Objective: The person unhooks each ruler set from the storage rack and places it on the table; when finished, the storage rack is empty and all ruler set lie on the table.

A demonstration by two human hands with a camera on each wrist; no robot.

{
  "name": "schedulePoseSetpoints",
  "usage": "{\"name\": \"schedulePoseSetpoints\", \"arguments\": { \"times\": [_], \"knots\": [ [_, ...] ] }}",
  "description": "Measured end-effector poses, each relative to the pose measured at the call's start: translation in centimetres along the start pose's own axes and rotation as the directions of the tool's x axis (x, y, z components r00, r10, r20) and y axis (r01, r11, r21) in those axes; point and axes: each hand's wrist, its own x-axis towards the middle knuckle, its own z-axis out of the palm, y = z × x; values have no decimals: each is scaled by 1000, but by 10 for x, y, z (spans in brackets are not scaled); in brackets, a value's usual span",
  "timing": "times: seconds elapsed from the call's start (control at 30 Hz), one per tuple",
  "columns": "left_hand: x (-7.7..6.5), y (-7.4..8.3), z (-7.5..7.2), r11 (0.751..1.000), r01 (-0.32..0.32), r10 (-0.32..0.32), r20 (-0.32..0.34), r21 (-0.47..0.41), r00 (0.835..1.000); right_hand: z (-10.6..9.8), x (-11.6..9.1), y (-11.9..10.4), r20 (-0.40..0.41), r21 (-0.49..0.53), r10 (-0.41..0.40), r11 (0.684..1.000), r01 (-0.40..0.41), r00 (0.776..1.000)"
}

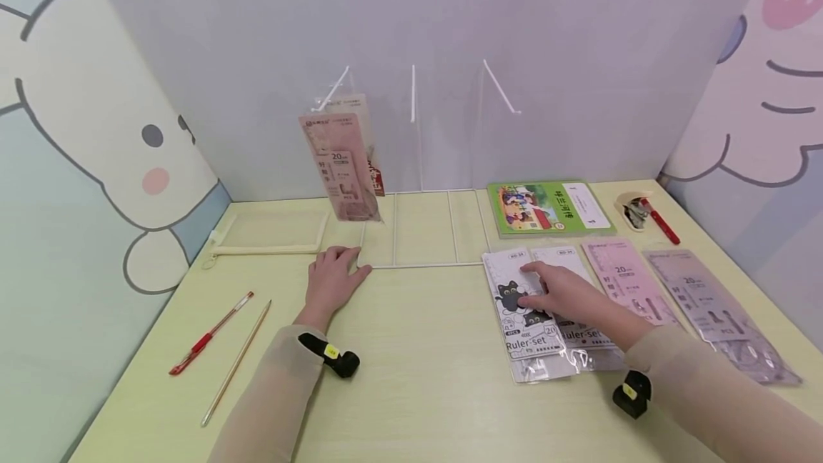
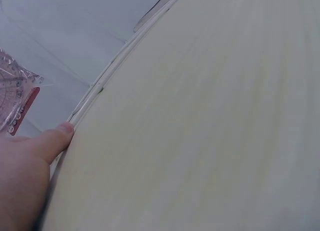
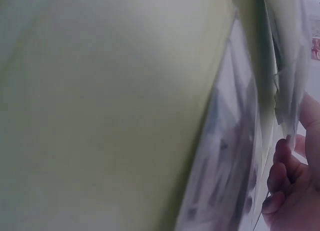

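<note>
My left hand [image 1: 334, 277] holds the front left corner of a white wire display rack [image 1: 424, 265], its thumb [image 2: 57, 141] against the base wire. From the rack's left hook hang a pink ruler set package [image 1: 341, 163] and a paler package behind it. My right hand [image 1: 572, 297] pinches a white ruler set package [image 1: 514, 334] with black cats on it, thumb and fingers at its edge. In the right wrist view, that clear-wrapped package [image 3: 287, 56] stands raised at the fingertips. A second white ruler set [image 1: 566, 257] lies partly under the hand.
Right of the hand lie a pink ruler set [image 1: 617, 263] and a greyish one [image 1: 694, 284]. Behind them are a green book [image 1: 540, 227] and a small dish [image 1: 624, 216] with a red-handled tool [image 1: 662, 223]. At left lie a mesh pouch [image 1: 270, 231], red pen [image 1: 208, 334] and pencil [image 1: 238, 363].
</note>
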Motion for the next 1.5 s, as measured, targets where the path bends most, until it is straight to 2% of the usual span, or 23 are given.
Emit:
{"name": "schedulePoseSetpoints", "arguments": {
  "times": [0.37, 0.5, 0.63, 0.83, 1.03, 1.2, 1.33, 1.5],
  "knots": [
    [2, -1, -4, 1000, 0, 0, -10, 11, 1000, -3, 3, -4, 37, -51, 31, 998, -29, 999],
    [3, -1, -4, 1000, 4, -4, -5, 20, 1000, -7, 6, -6, 19, -36, 38, 999, -37, 999],
    [3, -2, -5, 1000, 6, -6, -7, 19, 1000, -13, 15, -10, -21, -19, 10, 1000, -11, 1000],
    [2, -4, -4, 1000, 4, -4, -9, 16, 1000, -19, 40, -29, -46, 41, -75, 996, 77, 996],
    [2, -3, -4, 1000, 6, -6, -3, 19, 1000, -12, 72, -57, -98, 115, -147, 981, 158, 984],
    [1, -1, -3, 1000, 12, -12, 5, 21, 1000, -3, 102, -83, -135, 139, -204, 965, 222, 970],
    [1, 0, -2, 1000, 16, -16, 0, 14, 1000, 3, 125, -107, -150, 172, -276, 938, 300, 949],
    [1, 0, 0, 1000, 21, -21, 16, 19, 1000, 6, 146, -138, -148, 145, -318, 930, 339, 936]
  ]
}}
